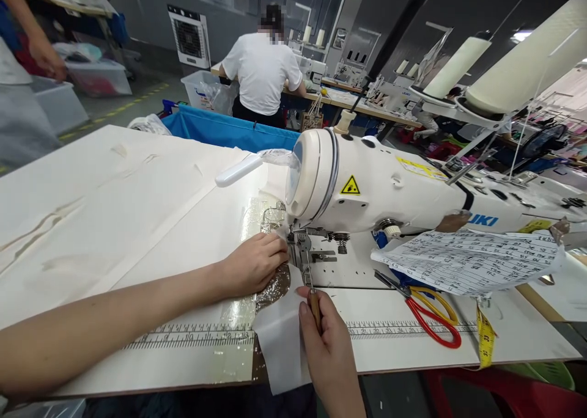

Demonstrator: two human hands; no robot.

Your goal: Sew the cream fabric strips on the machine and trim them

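My left hand (255,263) lies beside the needle area of a white sewing machine (367,179), its fingers curled together on brown sequined fabric (277,283). My right hand (326,335) is closed around the wooden handle of an awl (314,308). The awl's metal shaft points up toward the presser foot (302,247). A thin white sheet (280,338), paper or backing, lies with the sequined fabric and hangs toward the table's front edge. My left fingertips are partly hidden by the machine head.
Red-and-yellow-handled scissors (433,320), a yellow tape measure (485,338) and a handwritten sheet (472,262) are at the right. Thread cones (458,66) stand above. A blue fabric bin (229,129) is behind the table. One person (261,73) sits ahead; another person's hand (47,57) is at left.
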